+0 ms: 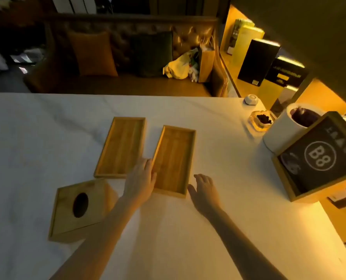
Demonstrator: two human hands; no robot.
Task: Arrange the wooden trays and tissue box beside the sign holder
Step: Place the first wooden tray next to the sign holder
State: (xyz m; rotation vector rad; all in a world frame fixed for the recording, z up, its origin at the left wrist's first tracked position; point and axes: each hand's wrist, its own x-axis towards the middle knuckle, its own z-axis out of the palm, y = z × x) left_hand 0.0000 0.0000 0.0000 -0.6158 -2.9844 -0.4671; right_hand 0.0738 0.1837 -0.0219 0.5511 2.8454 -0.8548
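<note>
Wooden tray's [173, 160] corner under left hand [140, 179]

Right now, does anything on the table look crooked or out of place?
Yes. The tissue box sits turned at an angle, apart from the two wooden trays. The trays are not parallel, and none are beside the sign holder.

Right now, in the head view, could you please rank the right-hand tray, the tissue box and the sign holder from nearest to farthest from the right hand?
From the right hand:
1. Right-hand tray, just to its left.
2. Tissue box, farther left, beyond the left hand.
3. Sign holder, off to the right at the table edge, only slightly farther.
</note>
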